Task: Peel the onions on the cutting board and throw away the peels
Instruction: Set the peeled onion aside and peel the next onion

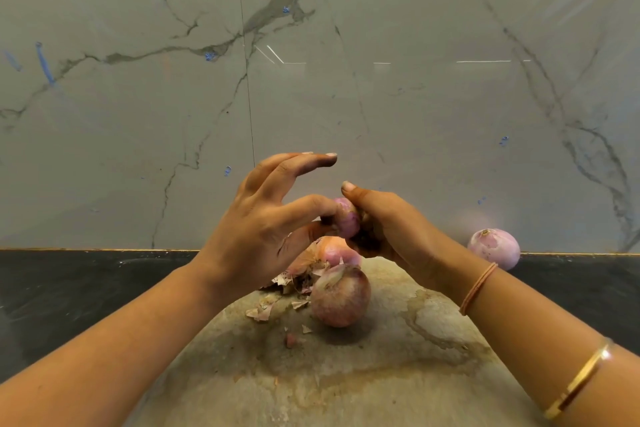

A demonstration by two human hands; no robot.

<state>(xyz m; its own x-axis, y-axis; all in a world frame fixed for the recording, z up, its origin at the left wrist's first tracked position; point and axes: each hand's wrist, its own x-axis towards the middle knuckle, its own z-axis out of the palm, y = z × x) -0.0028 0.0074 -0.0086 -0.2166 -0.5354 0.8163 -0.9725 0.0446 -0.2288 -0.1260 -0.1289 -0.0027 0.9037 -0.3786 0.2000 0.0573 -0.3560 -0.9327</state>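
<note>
- The small onion (346,218) is held in the air between both hands, above the far end of the cutting board (346,378).
- It looks light, firm and round. Its dry outer skin is likely thin and brittle and should tear into flakes rather than come off whole, while the bared flesh underneath is probably smooth and slippery.
- The best hold is likely a cupped grip round the body, with the skin picked at from a loose edge near the root or tip.
- The right hand (391,229) wraps the onion from the right, fingers curled under it and thumb raised over the top.
- The left hand (273,218) pinches the onion's left side between thumb and bent forefinger. Its other fingers stretch out straight above, touching nothing.
- Both forearms reach in from the near edge and meet over the middle of the board.
- A near onion (341,298) lies on the board below the hands, and a far onion (329,253) with loose skin lies just behind it.
- Torn peels (277,291) lie scattered to their left, not yet thrown away.
- A peeled onion (493,248) sits apart on the dark surface (69,288) at the far right, by the wall.
</note>
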